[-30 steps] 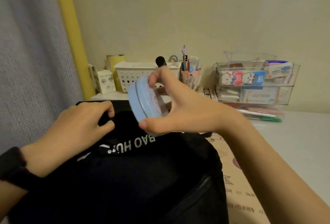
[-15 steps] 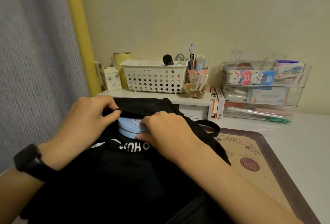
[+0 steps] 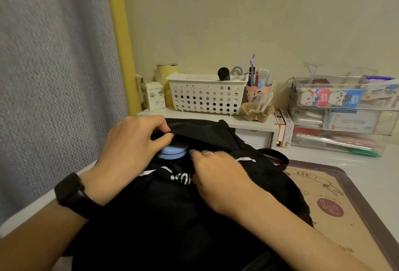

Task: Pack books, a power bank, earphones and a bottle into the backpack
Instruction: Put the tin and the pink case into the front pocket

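Bottle [image 3: 172, 152] rigid, smooth, likely slippery, best pushed by its cap; soft backpack [image 3: 194, 216] sags; left hand [image 3: 131, 143] pinches its rim; right hand [image 3: 218, 171] blurred, grip unclear.

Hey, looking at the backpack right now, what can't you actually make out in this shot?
Head view:
- Bottle: only its blue top shows; the backpack hides the rest.
- Backpack contents: hidden by black fabric.
- Right hand: fingertips blurred, grip unclear.
- Backpack lettering: partly covered by the right hand.
- Backpack bottom: cut off by the frame's lower edge.
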`<state>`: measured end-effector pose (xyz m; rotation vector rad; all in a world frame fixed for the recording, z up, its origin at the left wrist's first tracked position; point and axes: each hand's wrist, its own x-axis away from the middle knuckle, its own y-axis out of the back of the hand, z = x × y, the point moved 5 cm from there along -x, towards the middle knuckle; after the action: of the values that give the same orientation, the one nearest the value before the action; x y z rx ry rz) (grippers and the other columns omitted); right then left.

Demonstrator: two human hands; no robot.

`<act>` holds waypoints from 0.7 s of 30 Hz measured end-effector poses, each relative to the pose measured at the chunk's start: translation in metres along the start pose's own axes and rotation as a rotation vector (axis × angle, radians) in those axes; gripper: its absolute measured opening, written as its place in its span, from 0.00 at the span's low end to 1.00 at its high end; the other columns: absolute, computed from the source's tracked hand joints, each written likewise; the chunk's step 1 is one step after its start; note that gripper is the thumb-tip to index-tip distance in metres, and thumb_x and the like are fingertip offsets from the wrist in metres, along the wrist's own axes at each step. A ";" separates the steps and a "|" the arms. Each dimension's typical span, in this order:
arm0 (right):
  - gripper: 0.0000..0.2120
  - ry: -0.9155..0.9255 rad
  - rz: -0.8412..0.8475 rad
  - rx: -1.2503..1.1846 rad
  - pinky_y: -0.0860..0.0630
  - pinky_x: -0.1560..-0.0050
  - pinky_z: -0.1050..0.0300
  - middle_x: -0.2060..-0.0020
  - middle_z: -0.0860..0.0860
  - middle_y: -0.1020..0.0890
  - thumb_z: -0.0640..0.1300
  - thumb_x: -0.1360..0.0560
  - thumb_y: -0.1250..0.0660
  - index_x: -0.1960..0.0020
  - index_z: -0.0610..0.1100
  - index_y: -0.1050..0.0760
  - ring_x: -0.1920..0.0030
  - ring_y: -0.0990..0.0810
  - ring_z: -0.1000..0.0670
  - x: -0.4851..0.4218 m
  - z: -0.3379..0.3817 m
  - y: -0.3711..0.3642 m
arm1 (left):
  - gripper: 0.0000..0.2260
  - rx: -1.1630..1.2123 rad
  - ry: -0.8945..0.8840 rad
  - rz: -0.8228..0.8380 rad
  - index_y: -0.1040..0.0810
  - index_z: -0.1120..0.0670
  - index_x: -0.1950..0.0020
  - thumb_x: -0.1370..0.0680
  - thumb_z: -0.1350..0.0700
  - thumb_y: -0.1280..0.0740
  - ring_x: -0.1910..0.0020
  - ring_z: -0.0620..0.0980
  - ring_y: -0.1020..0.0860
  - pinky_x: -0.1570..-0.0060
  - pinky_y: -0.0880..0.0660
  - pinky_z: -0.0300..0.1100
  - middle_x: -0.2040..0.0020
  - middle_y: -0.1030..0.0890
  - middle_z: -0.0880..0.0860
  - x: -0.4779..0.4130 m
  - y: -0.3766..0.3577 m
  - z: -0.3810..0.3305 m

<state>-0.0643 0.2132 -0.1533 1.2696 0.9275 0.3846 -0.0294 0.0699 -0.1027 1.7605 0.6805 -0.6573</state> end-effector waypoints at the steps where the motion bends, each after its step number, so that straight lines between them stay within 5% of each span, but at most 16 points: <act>1: 0.10 -0.048 -0.053 0.012 0.33 0.51 0.51 0.47 0.42 0.22 0.43 0.22 0.44 0.43 0.40 0.32 0.46 0.23 0.39 0.001 -0.005 0.004 | 0.04 0.006 0.002 0.008 0.21 0.45 0.63 0.30 0.50 0.27 0.63 0.49 0.20 0.63 0.24 0.47 0.63 0.17 0.46 -0.001 0.001 0.000; 5: 0.17 -0.084 0.007 -0.031 0.32 0.46 0.48 0.45 0.41 0.23 0.52 0.18 0.52 0.42 0.40 0.32 0.44 0.25 0.38 -0.007 0.002 0.000 | 0.03 0.030 0.016 0.012 0.20 0.45 0.63 0.30 0.49 0.28 0.59 0.49 0.20 0.60 0.24 0.49 0.63 0.17 0.46 -0.001 0.001 0.002; 8: 0.15 -0.125 0.200 -0.182 0.35 0.39 0.46 0.41 0.40 0.25 0.48 0.18 0.52 0.41 0.41 0.32 0.38 0.28 0.39 -0.023 0.009 -0.020 | 0.04 0.031 0.017 0.021 0.20 0.46 0.62 0.29 0.48 0.29 0.60 0.49 0.21 0.61 0.25 0.47 0.62 0.17 0.46 -0.001 -0.001 0.001; 12: 0.20 -0.175 0.377 -0.408 0.45 0.29 0.48 0.28 0.43 0.33 0.47 0.18 0.53 0.27 0.44 0.41 0.28 0.37 0.44 -0.034 0.007 -0.020 | 0.04 0.046 0.017 0.043 0.20 0.47 0.62 0.28 0.49 0.30 0.62 0.47 0.22 0.62 0.25 0.46 0.63 0.18 0.46 0.000 0.000 0.001; 14: 0.21 -0.173 0.396 -0.390 0.43 0.30 0.50 0.28 0.43 0.33 0.48 0.18 0.53 0.26 0.47 0.42 0.28 0.36 0.43 -0.035 0.004 -0.022 | 0.04 0.052 0.012 0.050 0.21 0.47 0.62 0.28 0.49 0.30 0.63 0.46 0.23 0.65 0.28 0.44 0.64 0.18 0.46 0.002 0.001 0.000; 18: 0.18 -0.248 0.216 -0.274 0.32 0.44 0.48 0.41 0.42 0.22 0.56 0.18 0.50 0.39 0.45 0.30 0.39 0.26 0.40 -0.046 0.004 -0.027 | 0.07 0.054 -0.015 0.020 0.23 0.47 0.64 0.27 0.50 0.30 0.68 0.43 0.26 0.70 0.33 0.39 0.70 0.22 0.46 0.007 0.003 -0.007; 21: 0.13 -0.291 0.088 -0.168 0.33 0.54 0.51 0.45 0.42 0.21 0.50 0.20 0.43 0.43 0.42 0.28 0.44 0.23 0.39 -0.051 0.008 -0.022 | 0.09 0.088 -0.003 0.008 0.24 0.48 0.67 0.27 0.50 0.30 0.70 0.40 0.27 0.71 0.39 0.34 0.75 0.24 0.44 0.008 0.002 -0.006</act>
<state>-0.0937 0.1656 -0.1540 1.1769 0.5823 0.3282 -0.0221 0.0764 -0.1051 1.8415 0.6507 -0.6930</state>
